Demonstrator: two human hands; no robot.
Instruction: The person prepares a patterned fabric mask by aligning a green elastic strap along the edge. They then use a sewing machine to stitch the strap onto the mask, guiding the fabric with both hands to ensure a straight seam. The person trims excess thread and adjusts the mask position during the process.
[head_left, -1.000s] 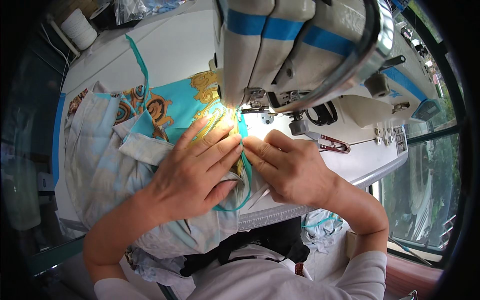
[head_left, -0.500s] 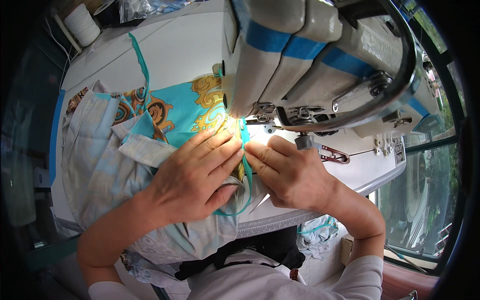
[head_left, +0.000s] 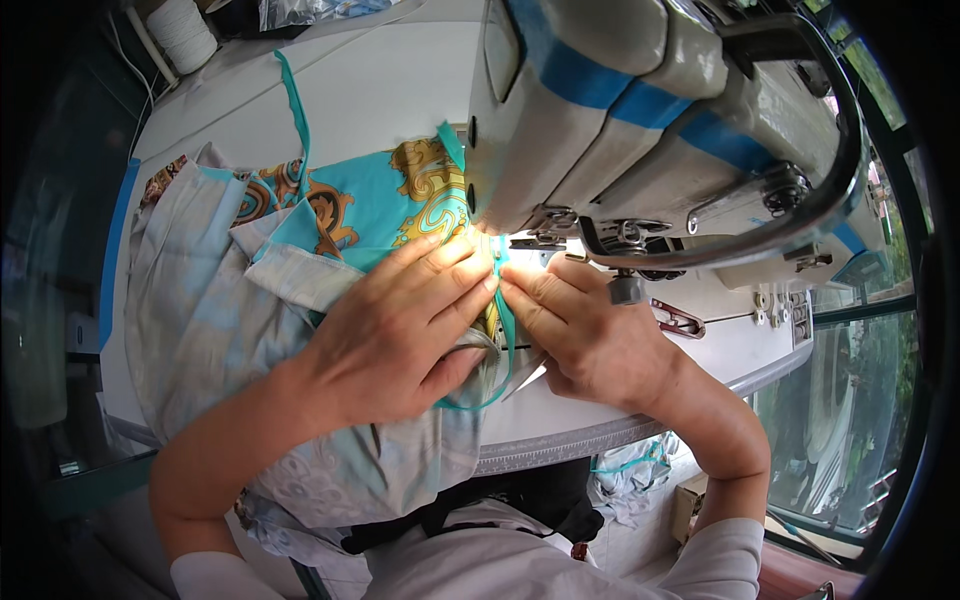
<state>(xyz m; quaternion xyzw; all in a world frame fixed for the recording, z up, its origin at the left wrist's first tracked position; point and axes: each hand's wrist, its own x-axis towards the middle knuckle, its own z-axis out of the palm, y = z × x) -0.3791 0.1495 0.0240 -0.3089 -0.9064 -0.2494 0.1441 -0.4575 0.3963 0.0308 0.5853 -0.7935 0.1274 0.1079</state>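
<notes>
A patterned teal-and-gold fabric [head_left: 375, 195], its pale wrong side folded toward me, lies under the head of a sewing machine [head_left: 590, 110]. My left hand [head_left: 400, 320] rests on it with extended fingers, the fingertips just left of the lit needle area. A narrow teal binding strip [head_left: 511, 335] runs along the cloth's right edge and loops down toward me. Close to the presser foot, my right hand [head_left: 590, 325] pinches this strip between thumb and fingers. Beneath that hand a pale, pointed blade-like piece [head_left: 527, 376] sticks out; its other end is hidden.
Thread snips [head_left: 678, 318] lie right of my right hand, beside the machine base. A curved metal bar [head_left: 740, 245] arcs in front of the machine head. A white thread cone [head_left: 180, 38] stands at the back left. A measuring tape [head_left: 560, 447] follows the table's front edge.
The whole view has shifted slightly, with the machine farther right in it. The fabric has fed a little away from me, and more teal edge shows behind the needle area. Both hands keep their grip.
</notes>
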